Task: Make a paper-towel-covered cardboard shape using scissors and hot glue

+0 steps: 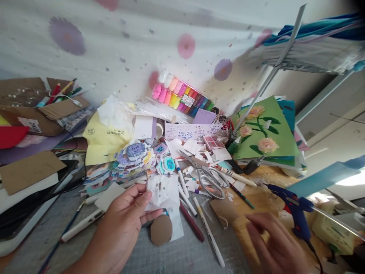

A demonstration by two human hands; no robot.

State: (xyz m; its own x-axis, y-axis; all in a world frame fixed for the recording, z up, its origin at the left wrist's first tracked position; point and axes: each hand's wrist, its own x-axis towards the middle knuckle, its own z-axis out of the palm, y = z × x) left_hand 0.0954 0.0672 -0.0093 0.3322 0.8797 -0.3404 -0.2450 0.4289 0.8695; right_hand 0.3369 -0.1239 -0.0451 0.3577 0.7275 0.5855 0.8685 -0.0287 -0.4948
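Observation:
My left hand [125, 217] is closed, thumb over fingers, on a white crumpled-tissue piece [158, 190] with small dark marks at its centre. The piece is held upright above the cutting mat [119, 255]. A round brown cardboard disc [161, 230] shows just below its edge. On the right, my right hand [273, 243] hovers over the wooden tabletop [242, 238] with bent fingers; blur hides whether its fingertips pinch anything. Nearest to it is a blue glue gun [296, 207]. A small brown card piece [224, 212] lies to that hand's left.
Markers [209, 232], scissors [209, 179] and paper scraps crowd the middle. Layered paper decorations [135, 150] are heaped behind my left hand. At the back stand a colourful clay set [185, 95] and a green flower picture [262, 131]; a cardboard box [25, 116] sits far left.

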